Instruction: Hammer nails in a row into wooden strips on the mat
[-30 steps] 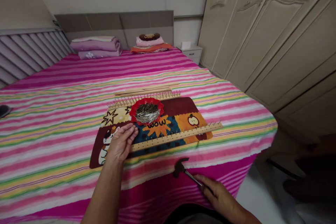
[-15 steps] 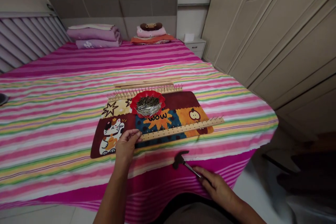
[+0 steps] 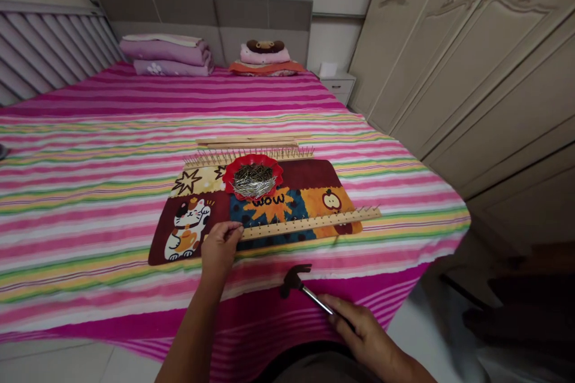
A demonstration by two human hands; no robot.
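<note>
My right hand [image 3: 359,326] is wrapped round the handle of a claw hammer [image 3: 315,299], whose dark head is above the near edge of the bed. My left hand [image 3: 222,245] is closed in a pinch over the left part of a wooden strip [image 3: 287,227]. Whatever lies between those fingertips is too small to make out. Small nails stand along the strip, some leaning at its right end. Beneath it is a patterned mat [image 3: 309,176] with a cat figure and the word "wow". A red scalloped bowl [image 3: 229,179] full of loose nails [image 3: 254,181] sits on the mat.
Behind the bowl lies another wooden strip [image 3: 197,161] bristling with upright nails, with bare wooden strips [image 3: 247,142] beyond it. Folded bedding [image 3: 168,55] is stacked near the headboard [image 3: 188,15]. A wardrobe [image 3: 431,48] stands to the right of the striped bed [image 3: 81,203].
My right hand and the hammer have moved slightly left and down in the picture. My left hand stays pinched at the strip. The whole view has shifted a little.
</note>
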